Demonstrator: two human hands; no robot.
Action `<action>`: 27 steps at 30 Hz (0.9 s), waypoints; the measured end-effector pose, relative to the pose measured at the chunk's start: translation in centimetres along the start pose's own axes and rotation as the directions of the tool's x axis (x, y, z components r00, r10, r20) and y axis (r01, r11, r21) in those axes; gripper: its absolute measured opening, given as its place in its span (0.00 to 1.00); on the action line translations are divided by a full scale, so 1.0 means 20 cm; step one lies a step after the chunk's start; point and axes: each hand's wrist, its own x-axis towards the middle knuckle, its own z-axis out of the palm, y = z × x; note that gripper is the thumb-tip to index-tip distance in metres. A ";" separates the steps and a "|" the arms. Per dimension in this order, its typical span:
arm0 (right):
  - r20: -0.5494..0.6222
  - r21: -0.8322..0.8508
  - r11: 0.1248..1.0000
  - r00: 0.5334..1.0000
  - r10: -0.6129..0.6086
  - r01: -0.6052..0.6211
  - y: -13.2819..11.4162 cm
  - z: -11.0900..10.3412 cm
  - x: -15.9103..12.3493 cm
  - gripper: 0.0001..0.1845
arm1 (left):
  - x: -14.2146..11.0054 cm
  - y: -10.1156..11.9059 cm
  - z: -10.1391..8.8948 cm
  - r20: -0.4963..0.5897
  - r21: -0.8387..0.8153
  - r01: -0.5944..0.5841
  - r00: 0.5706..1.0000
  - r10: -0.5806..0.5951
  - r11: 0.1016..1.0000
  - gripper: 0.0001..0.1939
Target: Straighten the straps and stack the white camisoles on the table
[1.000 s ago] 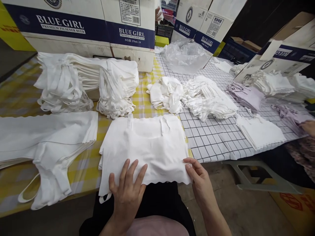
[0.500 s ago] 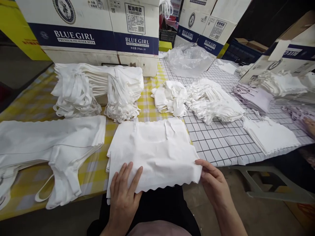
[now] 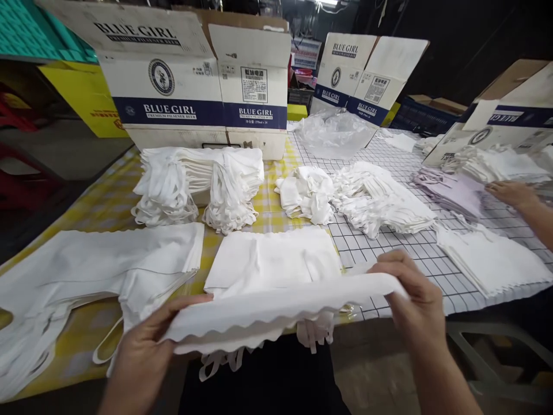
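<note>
A small stack of white scallop-edged garments is lifted off the table's front edge, held level between both hands. My left hand grips its left end with fingers wrapped under and thumb on top. My right hand pinches its right end. Thin white straps dangle below the stack. Under it, more folded white garments lie flat on the yellow checked cloth.
A spread pile of white garments lies at left. Strap bundles sit before an open Blue Girl carton. More white piles, lilac pieces and a plastic bag cover the grid cloth. Another person's hand reaches in at right.
Both hands went from lying on the flat garment pile to gripping its ends and lifting its top layers. The camera tilted up. Another person's hand moved further onto the table at right.
</note>
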 end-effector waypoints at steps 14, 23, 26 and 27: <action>0.171 -0.145 0.884 0.869 0.464 -0.444 0.58 0.24 0.38 0.20 | 0.65 0.13 0.24 0.374 -0.297 0.331 0.904 -0.210 0.896 0.16; 0.128 -0.184 0.862 0.857 0.498 -0.473 0.71 0.26 0.37 0.19 | 0.68 0.07 0.26 0.402 -0.254 0.285 0.900 -0.167 0.924 0.30; 0.117 -0.172 0.858 0.855 0.506 -0.484 0.73 0.26 0.37 0.19 | 0.71 0.04 0.28 0.371 -0.212 0.254 0.914 -0.163 0.944 0.29; 0.113 -0.166 0.856 0.853 0.509 -0.489 0.74 0.26 0.37 0.19 | 0.72 0.03 0.28 0.360 -0.195 0.246 0.918 -0.164 0.949 0.28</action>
